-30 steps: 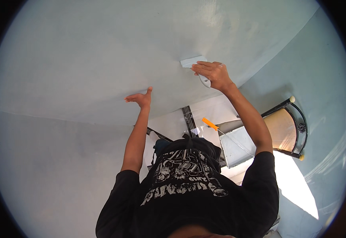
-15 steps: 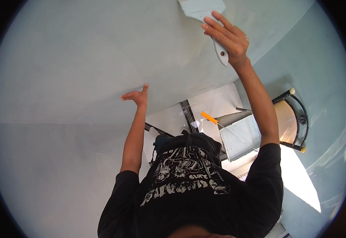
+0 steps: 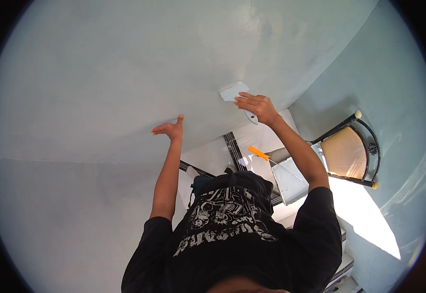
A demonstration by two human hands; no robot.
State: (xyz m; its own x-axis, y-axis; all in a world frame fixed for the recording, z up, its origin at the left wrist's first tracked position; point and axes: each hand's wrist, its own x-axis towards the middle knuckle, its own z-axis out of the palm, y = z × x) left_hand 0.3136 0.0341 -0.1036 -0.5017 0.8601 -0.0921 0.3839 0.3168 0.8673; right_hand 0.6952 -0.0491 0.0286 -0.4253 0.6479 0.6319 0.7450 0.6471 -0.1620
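In my right hand is a wide flat paintbrush with a white handle that has a hole near its end. Its pale, paint-coated head lies against the light blue-grey wall. My left hand is lower and to the left, holding nothing. Its palm side is turned toward the wall and its thumb stands apart from the fingers; it appears to rest on the surface.
A paint roller with an orange handle lies across a tray of pale paint, below my right forearm. Beside it is a black metal chair with a tan back. Dark-striped floor tiles lie below; steps show at lower right.
My right hand has brought the paintbrush down the wall and slightly to the left. The left hand keeps its place on the wall, with only a small shift of the whole view.
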